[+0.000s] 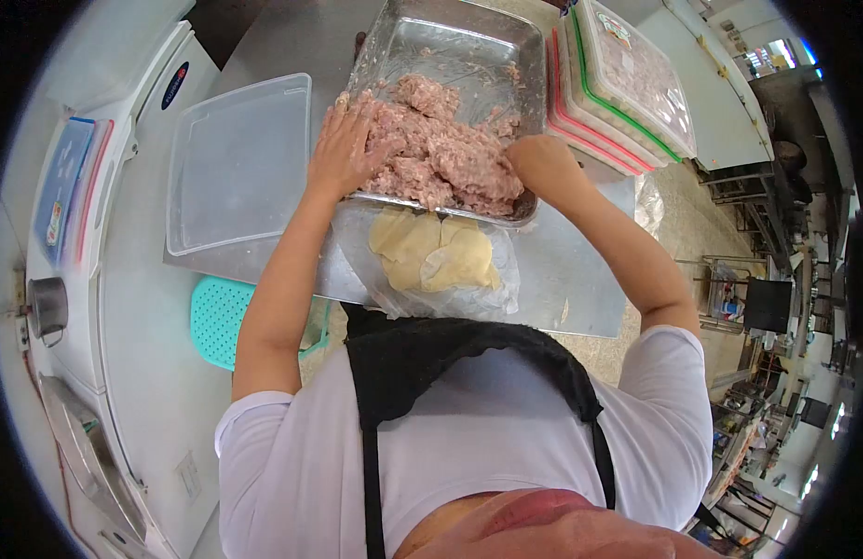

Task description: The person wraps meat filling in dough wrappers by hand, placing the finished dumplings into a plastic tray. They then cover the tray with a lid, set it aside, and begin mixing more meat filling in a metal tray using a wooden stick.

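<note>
Pinkish minced meat (441, 140) lies heaped in the near part of a rectangular metal tray (524, 51). My left hand (343, 149) rests against the heap's left side, its fingers stretched out and smeared with meat. At the tray's right edge my right hand (543, 166) is closed, with its fingertips hidden against the meat; what it holds, if anything, does not show. Round pale yellow dough sheets (436, 252) lie overlapping on clear plastic (506, 289), just below the tray and between my forearms.
An empty clear plastic lid or tray (240, 168) lies on the metal table (590, 289) at left. Stacked lidded containers (627, 84) with green and red rims stand at right. A turquoise perforated basket (217, 321) is below the table's left edge. A metal pot (49, 307) is far left.
</note>
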Motion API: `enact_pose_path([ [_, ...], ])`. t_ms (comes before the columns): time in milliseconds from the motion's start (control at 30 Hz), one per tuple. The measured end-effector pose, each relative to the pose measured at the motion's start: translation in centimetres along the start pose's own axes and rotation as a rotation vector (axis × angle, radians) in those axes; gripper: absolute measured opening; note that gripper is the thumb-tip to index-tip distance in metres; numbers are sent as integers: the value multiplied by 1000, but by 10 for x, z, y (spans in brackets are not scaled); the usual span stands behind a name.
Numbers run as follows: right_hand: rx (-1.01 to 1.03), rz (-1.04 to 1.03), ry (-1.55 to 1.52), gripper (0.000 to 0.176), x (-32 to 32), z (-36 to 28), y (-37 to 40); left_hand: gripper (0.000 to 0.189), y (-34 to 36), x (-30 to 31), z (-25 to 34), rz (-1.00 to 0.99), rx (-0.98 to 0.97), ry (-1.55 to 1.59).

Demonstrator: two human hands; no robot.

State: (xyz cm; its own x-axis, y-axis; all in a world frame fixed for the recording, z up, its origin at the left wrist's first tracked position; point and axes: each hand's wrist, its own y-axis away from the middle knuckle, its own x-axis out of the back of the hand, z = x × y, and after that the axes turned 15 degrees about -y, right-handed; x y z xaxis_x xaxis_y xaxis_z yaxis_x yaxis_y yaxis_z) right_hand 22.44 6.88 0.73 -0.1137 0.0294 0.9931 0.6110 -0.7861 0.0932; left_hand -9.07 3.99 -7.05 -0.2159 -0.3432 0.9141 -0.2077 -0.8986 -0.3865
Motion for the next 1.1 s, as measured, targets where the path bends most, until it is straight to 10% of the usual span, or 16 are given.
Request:
enact_pose_path([
  [567, -160, 36, 111, 13, 16, 49, -37, 79, -2, 10, -2, 18, -7, 108],
  [800, -195, -301, 73, 16, 61, 4, -45, 75, -5, 9, -6, 72, -35, 165],
  [1100, -212, 164, 135, 17, -13, 133, -123, 72, -7, 13, -4, 53, -6, 170],
])
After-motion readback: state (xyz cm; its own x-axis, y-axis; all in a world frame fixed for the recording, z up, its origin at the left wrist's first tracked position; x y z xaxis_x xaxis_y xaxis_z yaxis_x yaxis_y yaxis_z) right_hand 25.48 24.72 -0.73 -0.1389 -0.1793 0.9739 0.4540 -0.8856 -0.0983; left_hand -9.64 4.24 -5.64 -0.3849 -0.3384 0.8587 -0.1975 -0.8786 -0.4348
